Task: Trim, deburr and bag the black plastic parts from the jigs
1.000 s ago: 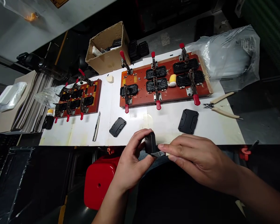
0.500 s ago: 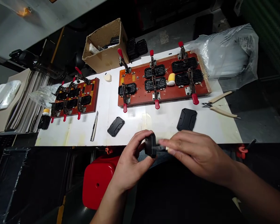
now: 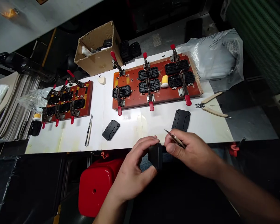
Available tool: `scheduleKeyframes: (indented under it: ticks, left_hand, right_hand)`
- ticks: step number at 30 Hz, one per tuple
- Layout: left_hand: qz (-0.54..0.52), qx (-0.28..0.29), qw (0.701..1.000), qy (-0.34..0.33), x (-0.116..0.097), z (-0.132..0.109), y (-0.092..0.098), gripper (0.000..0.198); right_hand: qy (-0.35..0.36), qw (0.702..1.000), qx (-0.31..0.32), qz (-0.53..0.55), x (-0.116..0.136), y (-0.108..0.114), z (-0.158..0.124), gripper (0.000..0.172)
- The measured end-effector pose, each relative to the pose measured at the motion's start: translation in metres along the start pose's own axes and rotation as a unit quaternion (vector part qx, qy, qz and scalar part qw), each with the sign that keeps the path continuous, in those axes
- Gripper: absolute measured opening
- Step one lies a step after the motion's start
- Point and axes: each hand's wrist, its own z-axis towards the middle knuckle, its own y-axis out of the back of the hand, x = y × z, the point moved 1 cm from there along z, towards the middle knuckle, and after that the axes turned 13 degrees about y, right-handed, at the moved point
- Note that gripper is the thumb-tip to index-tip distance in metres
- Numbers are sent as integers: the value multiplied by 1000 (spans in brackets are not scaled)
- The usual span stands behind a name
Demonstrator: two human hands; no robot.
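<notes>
In front of the big clamp board (image 3: 133,98), at the near edge of the worktop (image 3: 247,124), a black cover (image 3: 156,156) is held on edge between the thumb and fingers of the left hand (image 3: 135,175), while a knife (image 3: 176,139) is gripped by the right hand (image 3: 193,152), its tip turned toward the board and held apart from the cover. Work on this cover is judged to be under way; how much is finished cannot be told. One loose cover (image 3: 111,130) is laid before the board's left end, and a second cover (image 3: 181,119), partly hidden by the right hand, before its right half; whether either is done is not shown. Between them, room for moving is given by white paper (image 3: 130,124). Less room is left by the board's front right corner, where pliers (image 3: 202,105) are laid with handles spread. Five black parts (image 3: 148,85) are carried on the board; behind its left end a cardboard box (image 3: 102,63) is set.
</notes>
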Motion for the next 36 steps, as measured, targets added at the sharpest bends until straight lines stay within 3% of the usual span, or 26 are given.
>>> scheduleKeyframes:
  ticks: [4,6,9,10,12,14,16,18,20,22,24,26,29,32,36]
  left_hand:
    - [53,-16,998,-27,3,1,-1,70]
    - [40,-20,999,-16,5,0,0,68]
    - [4,-23,1000,-4,6,-1,0,61]
    - [-17,-25,1000,2,7,-1,-1,58]
    - [-88,-39,995,22,8,1,-4,63]
    - [-180,-65,981,44,11,4,-9,76]
    - [-246,-81,963,78,16,9,-13,79]
    - [-253,-83,957,116,20,11,-16,66]
    - [-160,-114,974,111,22,11,-15,65]
    - [25,-161,986,44,20,9,-12,78]
    - [192,-160,968,-35,17,9,-11,87]
    - [249,-125,958,-72,15,10,-9,77]
    - [186,-106,976,-39,13,12,-4,70]
    - [66,-78,995,15,9,12,2,64]
    - [-28,-55,997,48,7,9,3,61]
  right_hand:
    - [-6,1000,-21,14,0,-4,1,38]
    - [0,998,-55,-1,-7,0,2,36]
    - [-1,995,-100,4,-18,5,0,17]
    - [-3,994,-105,12,-20,5,-1,20]
    - [-3,996,-83,30,-21,0,-6,41]
    - [17,999,-25,37,-20,-9,-10,50]
    - [57,998,18,26,-21,-18,-14,49]
    - [85,996,-3,-3,-23,-23,-15,34]
    - [55,995,-78,-37,-28,-23,-15,16]
    - [-8,989,-137,-52,-32,-22,-13,21]
    - [-53,989,-133,-34,-33,-21,-12,26]
    - [-66,994,-89,7,-30,-20,-11,28]
    - [-23,999,-20,33,-23,-14,-15,38]
    - [60,997,17,-52,-16,-1,-21,45]
    - [188,969,35,-159,-9,12,-24,42]
